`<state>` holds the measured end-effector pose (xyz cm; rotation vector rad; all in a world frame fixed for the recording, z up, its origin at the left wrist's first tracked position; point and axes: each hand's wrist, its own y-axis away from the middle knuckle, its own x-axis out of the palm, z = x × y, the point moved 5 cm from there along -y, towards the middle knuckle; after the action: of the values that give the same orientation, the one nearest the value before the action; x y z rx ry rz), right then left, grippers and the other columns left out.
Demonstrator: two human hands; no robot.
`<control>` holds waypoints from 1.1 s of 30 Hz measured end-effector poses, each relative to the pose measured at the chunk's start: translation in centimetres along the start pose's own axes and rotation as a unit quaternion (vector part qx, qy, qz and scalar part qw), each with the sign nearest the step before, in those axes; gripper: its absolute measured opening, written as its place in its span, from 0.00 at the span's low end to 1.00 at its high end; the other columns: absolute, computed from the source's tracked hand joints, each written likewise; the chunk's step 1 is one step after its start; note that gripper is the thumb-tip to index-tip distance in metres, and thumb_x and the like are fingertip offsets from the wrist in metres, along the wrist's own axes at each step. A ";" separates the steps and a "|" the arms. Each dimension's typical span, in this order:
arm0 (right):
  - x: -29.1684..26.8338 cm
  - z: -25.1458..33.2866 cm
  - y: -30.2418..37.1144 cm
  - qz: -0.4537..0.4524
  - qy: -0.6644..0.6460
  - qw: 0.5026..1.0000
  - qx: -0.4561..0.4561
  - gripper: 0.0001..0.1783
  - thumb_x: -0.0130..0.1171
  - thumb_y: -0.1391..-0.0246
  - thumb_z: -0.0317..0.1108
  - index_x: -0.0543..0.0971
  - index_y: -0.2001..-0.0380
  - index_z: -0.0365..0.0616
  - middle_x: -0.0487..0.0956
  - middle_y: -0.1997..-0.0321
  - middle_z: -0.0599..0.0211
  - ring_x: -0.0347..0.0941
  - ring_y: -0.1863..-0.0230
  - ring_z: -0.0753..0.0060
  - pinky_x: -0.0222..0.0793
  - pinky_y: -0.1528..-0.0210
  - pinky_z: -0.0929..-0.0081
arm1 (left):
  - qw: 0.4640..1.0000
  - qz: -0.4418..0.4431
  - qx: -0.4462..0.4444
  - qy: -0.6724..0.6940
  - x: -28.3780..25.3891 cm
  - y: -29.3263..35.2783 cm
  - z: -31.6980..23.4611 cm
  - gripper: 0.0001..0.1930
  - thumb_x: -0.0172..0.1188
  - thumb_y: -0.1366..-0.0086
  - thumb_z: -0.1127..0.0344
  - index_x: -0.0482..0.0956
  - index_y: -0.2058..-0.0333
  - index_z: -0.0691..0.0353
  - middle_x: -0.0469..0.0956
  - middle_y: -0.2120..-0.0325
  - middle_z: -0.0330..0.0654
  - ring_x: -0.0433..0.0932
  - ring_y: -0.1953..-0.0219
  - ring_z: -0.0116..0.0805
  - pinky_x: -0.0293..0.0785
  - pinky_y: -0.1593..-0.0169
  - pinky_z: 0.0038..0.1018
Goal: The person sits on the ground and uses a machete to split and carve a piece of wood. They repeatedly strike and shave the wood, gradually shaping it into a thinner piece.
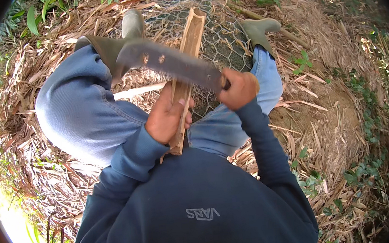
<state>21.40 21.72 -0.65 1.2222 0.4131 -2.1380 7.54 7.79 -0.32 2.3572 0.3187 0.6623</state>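
Note:
My left hand (165, 118) is wrapped round the lower part of a split piece of bamboo (190, 33), which tilts up and away from my lap with its hollow side showing. In my right hand (239, 89) is the handle of a machete, its broad dark blade (170, 62) pointing left across the bamboo above my left hand. Two holes show near the blade's far end, which is slightly blurred. Whether the edge touches the bamboo, I cannot tell. The blade hides the bamboo's middle.
Between my green rubber boots (260, 30) lies a dark mound covered with hexagonal wire mesh (222, 48). A pale strip (140, 90) lies by my left thigh. Dry leaves and shavings (31, 132) cover the ground, with a pole (292, 38) beyond my right boot and green plants (368, 170) at right.

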 end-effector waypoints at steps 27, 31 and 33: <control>2.1 -1.6 -0.5 0.022 -0.035 0.998 -0.039 0.11 0.63 0.60 0.39 0.77 0.75 0.44 0.77 0.80 0.52 0.76 0.74 0.42 0.69 0.70 0.51 | 0.999 -0.016 -0.013 -0.028 -0.7 -0.5 0.7 0.21 0.41 0.27 0.71 0.56 0.38 0.63 0.72 0.65 0.43 0.73 0.75 0.26 0.73 0.72 0.23; 2.7 -3.8 -2.3 -0.012 -0.051 0.992 0.111 0.12 0.65 0.57 0.39 0.76 0.76 0.43 0.74 0.83 0.56 0.74 0.78 0.47 0.67 0.73 0.58 | 0.999 -0.006 -0.009 -0.038 -0.3 0.0 0.0 0.21 0.44 0.27 0.69 0.56 0.38 0.64 0.73 0.65 0.43 0.72 0.75 0.27 0.73 0.71 0.24; 1.9 -2.1 -1.1 0.008 -0.058 0.997 0.059 0.12 0.65 0.58 0.40 0.77 0.76 0.44 0.75 0.82 0.55 0.74 0.78 0.46 0.67 0.74 0.57 | 0.999 0.002 -0.008 -0.042 -0.6 0.1 0.3 0.22 0.44 0.27 0.68 0.56 0.38 0.64 0.73 0.65 0.43 0.72 0.76 0.27 0.72 0.71 0.24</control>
<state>21.33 23.02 -3.38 1.1534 0.2286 -2.2340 7.24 7.31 -0.69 2.3636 0.2706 0.5650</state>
